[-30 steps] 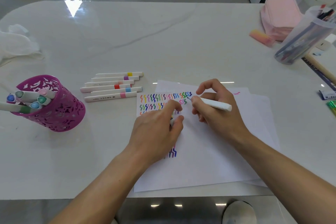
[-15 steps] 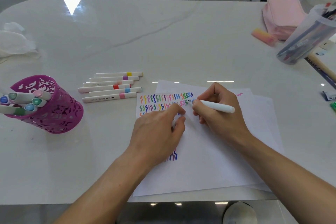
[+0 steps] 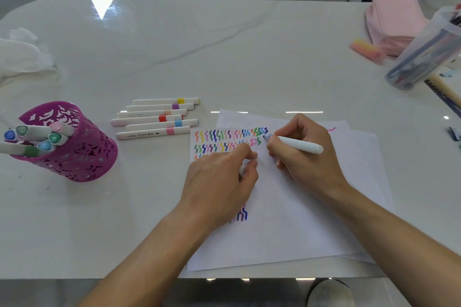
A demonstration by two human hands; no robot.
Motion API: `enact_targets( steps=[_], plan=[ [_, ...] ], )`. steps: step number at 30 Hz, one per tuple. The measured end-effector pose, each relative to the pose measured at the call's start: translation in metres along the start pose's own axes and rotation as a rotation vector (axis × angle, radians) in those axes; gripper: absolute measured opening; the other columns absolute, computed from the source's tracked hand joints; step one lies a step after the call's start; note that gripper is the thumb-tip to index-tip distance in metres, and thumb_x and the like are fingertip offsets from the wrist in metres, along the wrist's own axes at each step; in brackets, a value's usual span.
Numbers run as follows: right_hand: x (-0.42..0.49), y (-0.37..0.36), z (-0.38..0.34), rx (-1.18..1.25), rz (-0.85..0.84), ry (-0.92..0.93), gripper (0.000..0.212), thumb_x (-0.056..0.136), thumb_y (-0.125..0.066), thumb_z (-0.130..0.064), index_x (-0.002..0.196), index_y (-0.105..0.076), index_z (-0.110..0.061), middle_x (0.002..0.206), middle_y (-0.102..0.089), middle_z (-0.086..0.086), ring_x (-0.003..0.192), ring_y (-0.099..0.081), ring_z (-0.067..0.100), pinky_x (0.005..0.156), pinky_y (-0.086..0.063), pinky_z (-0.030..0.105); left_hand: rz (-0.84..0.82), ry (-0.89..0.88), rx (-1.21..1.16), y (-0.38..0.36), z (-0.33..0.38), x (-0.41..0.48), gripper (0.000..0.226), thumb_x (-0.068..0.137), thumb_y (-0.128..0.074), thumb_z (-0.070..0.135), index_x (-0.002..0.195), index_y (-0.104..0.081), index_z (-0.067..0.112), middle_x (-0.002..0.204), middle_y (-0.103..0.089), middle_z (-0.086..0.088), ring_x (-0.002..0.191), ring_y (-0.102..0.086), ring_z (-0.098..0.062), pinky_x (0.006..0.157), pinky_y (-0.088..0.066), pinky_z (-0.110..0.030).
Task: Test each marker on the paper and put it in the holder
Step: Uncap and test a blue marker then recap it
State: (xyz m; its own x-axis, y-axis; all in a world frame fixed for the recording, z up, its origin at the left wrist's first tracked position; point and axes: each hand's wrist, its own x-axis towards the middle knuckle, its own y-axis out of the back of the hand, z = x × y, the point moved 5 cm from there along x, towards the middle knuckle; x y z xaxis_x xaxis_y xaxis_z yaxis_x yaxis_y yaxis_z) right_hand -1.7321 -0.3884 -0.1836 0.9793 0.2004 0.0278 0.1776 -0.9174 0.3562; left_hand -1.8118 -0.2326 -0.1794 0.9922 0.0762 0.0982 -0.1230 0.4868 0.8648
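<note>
Marker [image 3: 296, 146] w/ blue tip is pinched in curled fingers of R hand [image 3: 304, 157] beside squiggle rows [image 3: 229, 134] on paper [image 3: 299, 219]; L hand [image 3: 219, 182] is curled round small white piece [image 3: 242, 169].

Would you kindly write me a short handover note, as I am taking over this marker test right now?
Right hand: grips an uncapped marker, its blue tip at the right end of the squiggle rows on the paper.
Left hand: rests on the paper and pinches what looks like the white cap.
Purple holder: stands at the left with several markers in it.
Done: rows of coloured squiggles cover the paper's top left.
Left: probably finish this stroke, cap the marker and put it in the holder, then test the six markers lying between holder and paper.
</note>
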Motion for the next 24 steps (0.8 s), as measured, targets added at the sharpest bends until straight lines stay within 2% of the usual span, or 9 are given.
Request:
enact_targets(
  steps=[4, 11, 14, 19, 24],
  plan=[
    [-0.001, 0.0, -0.003, -0.017, -0.009, 0.001, 0.014, 0.079, -0.073, -0.019, 0.078, -0.06, -0.014, 0.064, -0.072, 0.006, 0.052, -0.068, 0.02, 0.05, -0.053, 0.036, -0.001, -0.001, -0.008, 0.001, 0.0, 0.0, 0.021, 0.099, -0.045, 0.044, 0.111, -0.061, 0.039, 0.059, -0.047, 0.015, 0.067, -0.06, -0.013, 0.064, -0.047, -0.031],
    [-0.003, 0.0, -0.003, -0.023, -0.005, -0.033, 0.015, 0.07, -0.072, -0.023, 0.071, -0.058, -0.018, 0.064, -0.071, 0.004, 0.055, -0.067, 0.025, 0.055, -0.056, 0.048, 0.008, -0.001, -0.001, 0.001, 0.0, -0.001, 0.021, 0.1, -0.044, 0.045, 0.11, -0.061, 0.039, 0.056, -0.044, 0.016, 0.061, -0.055, -0.01, 0.061, -0.042, -0.028],
    [-0.003, 0.001, -0.001, -0.017, -0.01, -0.053, 0.016, 0.069, -0.073, -0.024, 0.069, -0.057, -0.02, 0.062, -0.071, 0.004, 0.053, -0.065, 0.02, 0.053, -0.053, 0.043, 0.002, 0.006, 0.004, 0.001, 0.0, -0.001, 0.022, 0.099, -0.043, 0.045, 0.11, -0.061, 0.039, 0.056, -0.044, 0.016, 0.061, -0.053, -0.01, 0.06, -0.038, -0.027],
    [-0.006, 0.004, -0.003, 0.124, 0.003, -0.047, 0.017, 0.073, -0.072, -0.019, 0.066, -0.057, -0.023, 0.061, -0.071, 0.007, 0.048, -0.061, 0.015, 0.045, -0.046, 0.025, -0.013, 0.026, -0.008, 0.001, -0.001, 0.0, 0.021, 0.099, -0.043, 0.044, 0.111, -0.06, 0.04, 0.054, -0.043, 0.016, 0.063, -0.052, -0.01, 0.061, -0.037, -0.028],
    [-0.008, 0.011, -0.013, 0.275, 0.114, 0.026, 0.014, 0.084, -0.072, -0.012, 0.081, -0.06, -0.019, 0.065, -0.07, 0.007, 0.051, -0.06, 0.015, 0.044, -0.043, 0.019, -0.038, 0.042, -0.066, 0.001, -0.003, -0.001, 0.021, 0.1, -0.043, 0.043, 0.114, -0.057, 0.04, 0.054, -0.049, 0.015, 0.069, -0.057, -0.011, 0.069, -0.048, -0.032]
  ],
)
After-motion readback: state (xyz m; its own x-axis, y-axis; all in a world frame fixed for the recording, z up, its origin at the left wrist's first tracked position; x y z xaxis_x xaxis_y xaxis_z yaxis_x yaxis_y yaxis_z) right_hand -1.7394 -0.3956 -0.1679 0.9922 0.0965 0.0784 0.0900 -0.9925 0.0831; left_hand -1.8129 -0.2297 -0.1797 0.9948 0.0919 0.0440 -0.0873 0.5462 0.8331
